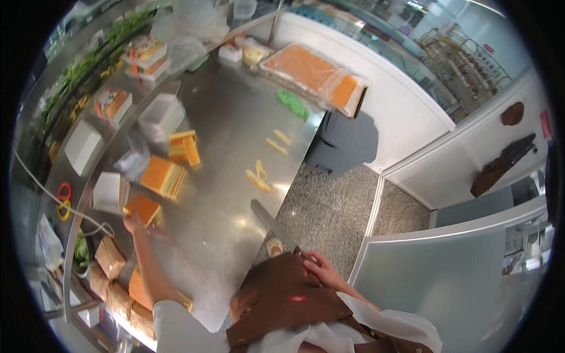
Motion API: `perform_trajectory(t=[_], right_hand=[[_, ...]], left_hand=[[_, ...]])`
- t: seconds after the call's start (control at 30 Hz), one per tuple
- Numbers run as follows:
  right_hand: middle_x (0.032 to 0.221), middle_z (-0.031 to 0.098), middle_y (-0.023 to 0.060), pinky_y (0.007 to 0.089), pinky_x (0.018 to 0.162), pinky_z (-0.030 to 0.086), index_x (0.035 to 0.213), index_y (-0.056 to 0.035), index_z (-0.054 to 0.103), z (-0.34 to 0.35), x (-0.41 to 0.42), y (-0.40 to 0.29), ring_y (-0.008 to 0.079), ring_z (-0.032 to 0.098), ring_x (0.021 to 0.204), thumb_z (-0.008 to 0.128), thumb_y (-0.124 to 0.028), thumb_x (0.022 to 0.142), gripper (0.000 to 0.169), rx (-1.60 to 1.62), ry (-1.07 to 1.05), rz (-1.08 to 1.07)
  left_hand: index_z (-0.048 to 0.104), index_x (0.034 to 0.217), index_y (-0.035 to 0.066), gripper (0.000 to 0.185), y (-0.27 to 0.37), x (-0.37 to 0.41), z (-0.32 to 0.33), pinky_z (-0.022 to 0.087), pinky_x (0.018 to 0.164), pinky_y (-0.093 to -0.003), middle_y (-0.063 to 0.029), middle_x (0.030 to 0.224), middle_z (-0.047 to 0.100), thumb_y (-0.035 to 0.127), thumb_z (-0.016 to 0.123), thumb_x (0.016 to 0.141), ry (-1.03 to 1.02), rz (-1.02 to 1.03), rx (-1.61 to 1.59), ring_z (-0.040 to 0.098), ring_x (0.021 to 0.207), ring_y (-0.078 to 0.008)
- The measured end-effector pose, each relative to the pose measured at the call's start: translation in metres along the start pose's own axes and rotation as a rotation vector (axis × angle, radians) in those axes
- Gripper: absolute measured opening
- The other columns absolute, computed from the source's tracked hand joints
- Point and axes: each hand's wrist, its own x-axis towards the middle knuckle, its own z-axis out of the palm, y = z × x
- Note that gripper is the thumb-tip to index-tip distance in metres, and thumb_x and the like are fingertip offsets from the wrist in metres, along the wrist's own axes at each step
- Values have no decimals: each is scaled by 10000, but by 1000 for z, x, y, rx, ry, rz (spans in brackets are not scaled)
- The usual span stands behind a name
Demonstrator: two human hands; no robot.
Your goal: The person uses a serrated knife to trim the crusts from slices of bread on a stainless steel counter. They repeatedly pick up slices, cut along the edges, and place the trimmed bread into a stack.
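Observation:
My left hand [133, 223] is at the near corner of a square of sponge cake with an orange-brown top [143, 209], with its fingers against the cake's edge. My right hand [321, 269] grips the dark handle of a long knife [274, 226]. Its blade points away from me over the near edge of the stainless steel table [214, 176]. Just beyond the left hand's cake stands a stack of cut cake slices [163, 177]. More cake pieces [184, 148] lie farther back. Thin cake trimmings [257, 176] are scattered near the table's edge.
White boxes [108, 193] line the table's far side by a raised shelf with scissors [64, 200]. Wrapped brown packages [110, 258] sit near my left arm. A plastic-covered sheet cake [309, 73], a green cloth [292, 104] and a grey bin [348, 141] are at the table's other end.

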Motion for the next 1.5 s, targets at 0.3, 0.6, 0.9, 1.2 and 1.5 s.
perform_trajectory(t=[0.3, 0.6, 0.9, 1.2, 1.5], right_hand=[[788, 607, 37, 217, 461, 313, 1317, -97, 518, -29, 42, -29, 54, 390, 491, 557, -186, 1061, 273, 37, -75, -27], [777, 602, 35, 216, 484, 339, 1331, -58, 505, -49, 99, -47, 42, 418, 515, 567, -231, 1064, 324, -36, -133, 38], [839, 629, 51, 206, 500, 351, 1408, -39, 476, -73, 153, -2, 36, 444, 563, 548, -215, 1069, 388, -18, -205, 45], [801, 540, -1, 174, 523, 316, 1406, -44, 494, -65, 163, 29, 14, 420, 632, 519, -202, 1080, 363, 50, -212, 103], [856, 602, 2, 224, 656, 431, 1334, -21, 568, -51, 169, 34, 58, 528, 720, 582, -152, 1045, 318, 60, -205, 65]], left_hand=[[576, 1260, 10, 507, 112, -177, -58, 541, 871, -365, -135, 1037, 724, 258, 790, 874, -418, 172, 94, 698, 1001, -249], [564, 1316, 44, 433, 204, -314, 21, 516, 876, -286, -62, 1048, 717, 139, 739, 932, -1326, -148, -45, 658, 985, -114], [621, 1263, 58, 400, 197, -361, 84, 467, 994, -392, -109, 1228, 650, 55, 718, 874, -862, 614, 442, 611, 1132, -262], [432, 1541, 95, 594, 142, -445, 103, 222, 1202, -561, -207, 1607, 324, 169, 586, 972, -465, 782, 636, 282, 1480, -422], [338, 1589, 53, 619, 120, -451, 112, 52, 1233, -575, -207, 1668, 237, 285, 433, 1023, -489, 757, 712, 162, 1552, -405]])
